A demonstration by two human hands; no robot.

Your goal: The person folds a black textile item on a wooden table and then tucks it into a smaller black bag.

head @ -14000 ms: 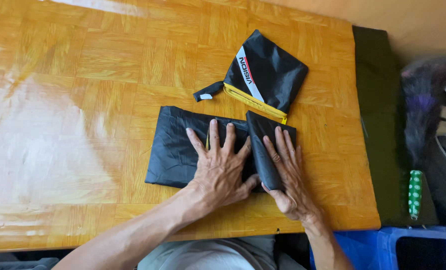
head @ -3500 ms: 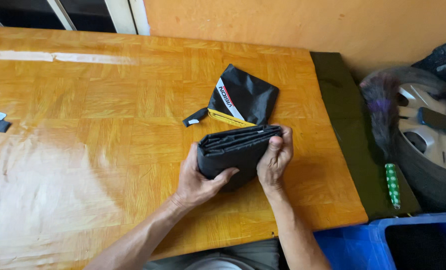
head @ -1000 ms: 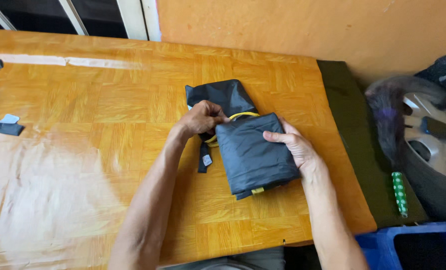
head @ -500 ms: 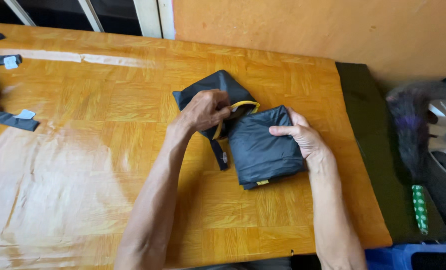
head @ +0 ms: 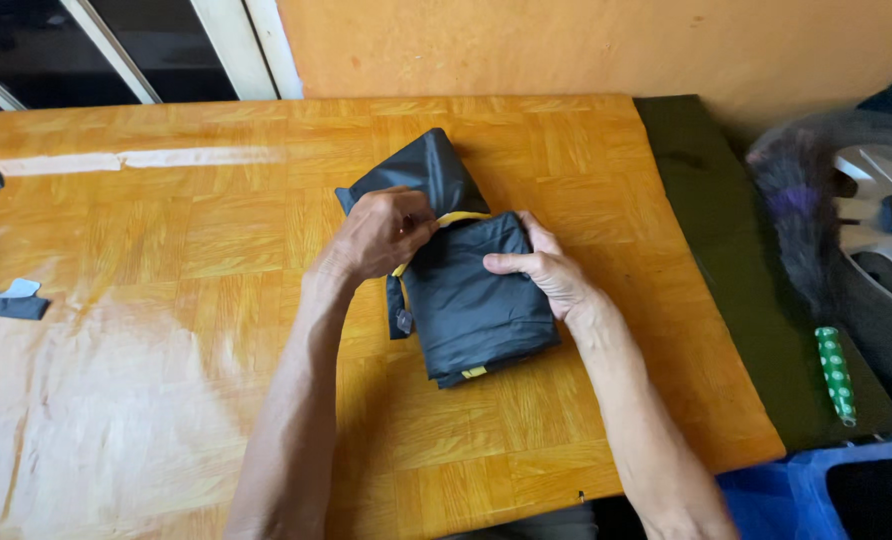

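Now – L hand (head: 381, 232) grips yellow-rimmed black pouch (head: 421, 175) – R hand (head: 541, 270) on folded bundle (head: 476, 310).

At the centre of the frame, the left hand (head: 381, 232) grips the yellow-trimmed mouth of a black pouch (head: 421, 175) lying on the wooden table (head: 166, 300). The right hand (head: 541, 268) presses the folded black cover (head: 476, 300) against that opening. A green spotted handle (head: 834, 372) lies at lower right.

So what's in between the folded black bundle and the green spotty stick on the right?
In the head view, bare wooden table, then a dark green mat lie between the folded black bundle and the green spotty stick.
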